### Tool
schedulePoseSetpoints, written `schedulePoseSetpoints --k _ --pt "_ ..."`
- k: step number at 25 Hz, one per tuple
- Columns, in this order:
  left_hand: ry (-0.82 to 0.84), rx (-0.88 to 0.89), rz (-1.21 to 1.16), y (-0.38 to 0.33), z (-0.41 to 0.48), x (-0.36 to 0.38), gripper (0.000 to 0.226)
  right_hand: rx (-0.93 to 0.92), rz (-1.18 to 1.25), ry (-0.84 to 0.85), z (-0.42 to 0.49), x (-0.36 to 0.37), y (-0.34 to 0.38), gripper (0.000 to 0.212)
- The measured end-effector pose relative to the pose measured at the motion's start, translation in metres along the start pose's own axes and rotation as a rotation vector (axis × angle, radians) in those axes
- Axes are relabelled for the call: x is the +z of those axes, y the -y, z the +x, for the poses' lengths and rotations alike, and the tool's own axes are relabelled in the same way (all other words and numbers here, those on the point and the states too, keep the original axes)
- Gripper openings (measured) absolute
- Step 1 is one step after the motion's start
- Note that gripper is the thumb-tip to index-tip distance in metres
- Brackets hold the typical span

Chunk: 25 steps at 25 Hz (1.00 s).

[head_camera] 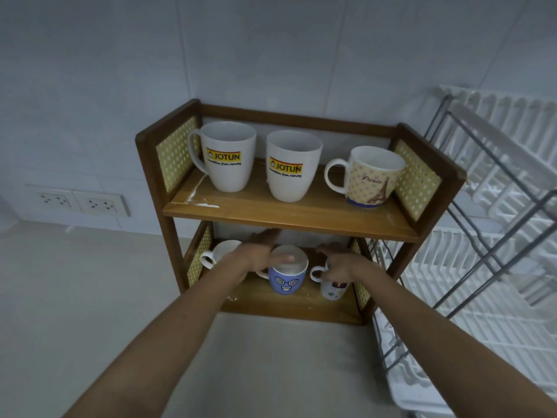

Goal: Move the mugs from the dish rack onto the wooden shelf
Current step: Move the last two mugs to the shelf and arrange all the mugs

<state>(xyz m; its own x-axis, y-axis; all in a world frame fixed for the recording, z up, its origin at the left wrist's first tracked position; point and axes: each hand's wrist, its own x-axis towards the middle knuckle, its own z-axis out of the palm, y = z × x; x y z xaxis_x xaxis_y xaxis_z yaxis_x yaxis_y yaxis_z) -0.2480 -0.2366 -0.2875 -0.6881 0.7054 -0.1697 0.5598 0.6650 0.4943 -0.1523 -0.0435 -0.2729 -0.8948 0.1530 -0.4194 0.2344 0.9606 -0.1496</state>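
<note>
A two-tier wooden shelf (pixel 289 214) stands on the counter against the wall. Its upper board carries two white Jotun mugs (pixel 227 159) (pixel 291 170) and a Paris mug (pixel 369 179). The lower board holds a plain white mug (pixel 221 251) at the left, a blue face mug (pixel 287 282) in the middle and a white patterned mug (pixel 333 289) at the right. My left hand (pixel 256 254) reaches in with fingers spread, its thumb over the blue mug's rim. My right hand (pixel 340 263) covers the top of the patterned mug and grips it.
A white and grey wire dish rack (pixel 482 242) fills the right side, close to the shelf, with no mugs visible in it. Two wall sockets (pixel 81 202) sit at the left above the pale counter (pixel 75 282).
</note>
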Motion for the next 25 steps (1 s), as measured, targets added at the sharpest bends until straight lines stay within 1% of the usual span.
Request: schedulePoseSetpoints --k 1,2,3,5,6,7,8,10,12,15,19,22,23,25 --pt "-0.067 -0.068 -0.013 0.009 -0.002 -0.011 0.083 -0.033 0.081 -0.102 0.000 -0.001 0.006 0.064" --pt "-0.095 -0.153 0.026 0.019 -0.003 -0.022 0.081 -0.061 0.154 -0.165 0.000 -0.002 0.013 0.063" --pt "-0.060 -0.244 0.116 0.028 -0.006 -0.032 0.083 -0.082 0.180 -0.172 0.002 -0.003 0.020 0.066" --pt "0.151 -0.359 0.322 0.036 -0.013 -0.042 0.090 -0.121 0.091 -0.100 0.006 -0.002 0.036 0.082" --pt "0.235 -0.371 0.391 0.037 -0.017 -0.040 0.092 -0.133 0.022 -0.064 0.009 0.001 0.042 0.089" --pt "0.260 -0.355 0.434 0.038 -0.019 -0.035 0.091 -0.136 -0.029 -0.042 0.011 0.003 0.048 0.094" --pt "0.233 -0.323 0.464 0.040 -0.021 -0.029 0.089 -0.131 -0.055 -0.037 0.014 0.006 0.052 0.097" --pt "0.126 -0.262 0.494 0.046 -0.024 -0.021 0.085 -0.125 -0.053 -0.058 0.019 0.009 0.055 0.101" --pt "0.069 -0.236 0.463 0.052 -0.025 -0.020 0.085 -0.122 -0.046 -0.084 0.021 0.010 0.055 0.104" --pt "0.066 -0.215 0.414 0.055 -0.023 -0.017 0.088 -0.130 -0.041 -0.097 0.023 0.010 0.054 0.106" --pt "0.050 -0.205 0.418 0.055 -0.022 -0.013 0.087 -0.130 0.011 -0.094 0.023 0.014 0.048 0.105" --pt "0.042 -0.201 0.432 0.053 -0.026 -0.014 0.090 -0.160 0.054 -0.079 0.016 0.019 0.047 0.105" --pt "0.013 -0.198 0.448 0.051 -0.032 -0.011 0.090 -0.178 0.083 -0.120 0.009 0.022 0.047 0.102" --pt "-0.125 -0.173 0.437 0.045 -0.052 0.005 0.084 -0.224 0.198 -0.297 -0.010 0.039 0.048 0.088"
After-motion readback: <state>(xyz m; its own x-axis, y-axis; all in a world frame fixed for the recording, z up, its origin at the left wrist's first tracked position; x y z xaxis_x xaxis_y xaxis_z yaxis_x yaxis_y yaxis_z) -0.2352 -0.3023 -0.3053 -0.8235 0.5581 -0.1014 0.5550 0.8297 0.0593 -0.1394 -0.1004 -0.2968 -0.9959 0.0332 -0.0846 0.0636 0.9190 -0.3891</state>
